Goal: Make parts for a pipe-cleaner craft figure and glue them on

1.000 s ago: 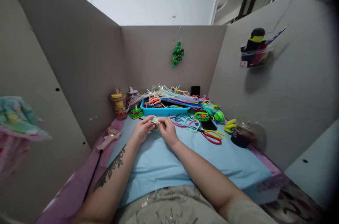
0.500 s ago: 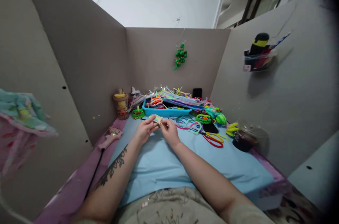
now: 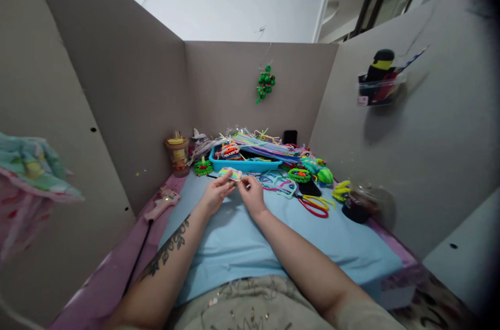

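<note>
Between my hands, over the front of the blue tray, is a small flat piece with pastel yellow, pink and green stripes; its exact kind is unclear. My left hand pinches it from the left with thumb and fingers. At its lower right corner, my right hand has its thumb and fingertips pressed together; whether they grip the edge or something tiny there is hidden. Just beyond stands the blue tray, heaped with pastel pipe cleaners.
Red-and-yellow-handled scissors lie right of my hands, near green fuzzy pieces. A pink glue gun rests at left, below a lidded cup. A dark-based clear container stands right. Grey panels surround the table.
The striped piece has turned so that more of its flat face shows above my left fingers. Both hands stay in nearly the same place.
</note>
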`<state>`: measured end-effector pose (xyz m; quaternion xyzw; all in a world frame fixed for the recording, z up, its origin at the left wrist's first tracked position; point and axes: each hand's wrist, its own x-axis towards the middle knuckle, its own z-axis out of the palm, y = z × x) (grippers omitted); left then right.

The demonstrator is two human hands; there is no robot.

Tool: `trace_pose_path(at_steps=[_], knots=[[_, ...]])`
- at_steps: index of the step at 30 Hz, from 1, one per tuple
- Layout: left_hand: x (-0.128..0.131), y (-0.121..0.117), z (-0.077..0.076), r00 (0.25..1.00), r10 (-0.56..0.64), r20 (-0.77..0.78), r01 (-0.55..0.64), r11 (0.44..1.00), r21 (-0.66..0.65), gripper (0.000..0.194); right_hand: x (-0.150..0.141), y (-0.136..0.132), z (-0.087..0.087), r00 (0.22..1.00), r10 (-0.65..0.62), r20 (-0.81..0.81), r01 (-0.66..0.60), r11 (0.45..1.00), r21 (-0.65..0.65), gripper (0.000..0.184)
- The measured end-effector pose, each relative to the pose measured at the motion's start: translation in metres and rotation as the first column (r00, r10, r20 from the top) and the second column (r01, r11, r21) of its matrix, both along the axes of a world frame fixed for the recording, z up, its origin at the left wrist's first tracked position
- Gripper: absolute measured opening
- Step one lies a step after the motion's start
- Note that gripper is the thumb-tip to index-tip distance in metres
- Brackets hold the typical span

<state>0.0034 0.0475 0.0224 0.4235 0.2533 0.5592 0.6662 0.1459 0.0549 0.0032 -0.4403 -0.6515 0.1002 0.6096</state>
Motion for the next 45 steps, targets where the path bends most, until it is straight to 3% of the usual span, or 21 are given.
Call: trace_pose_path(at_steps=[24, 45], knots=[[0.0029, -0.0065, 0.0068, 0.999, -0.004, 0.040, 0.004, 1.000, -0.017, 0.054, 0.0017, 0.0046, -0.0031, 0.992, -0.028, -0.124, 0.023, 0.999, -0.047, 0.011], [0.0036, -0.0033, 0.0012, 1.000, -0.018, 0.014, 0.017, 1.000, 0.023, 0.055, -0.0016, 0.0020, -0.0008, 0.997, 0.019, -0.069, -0.021, 0.999, -0.031, 0.013]])
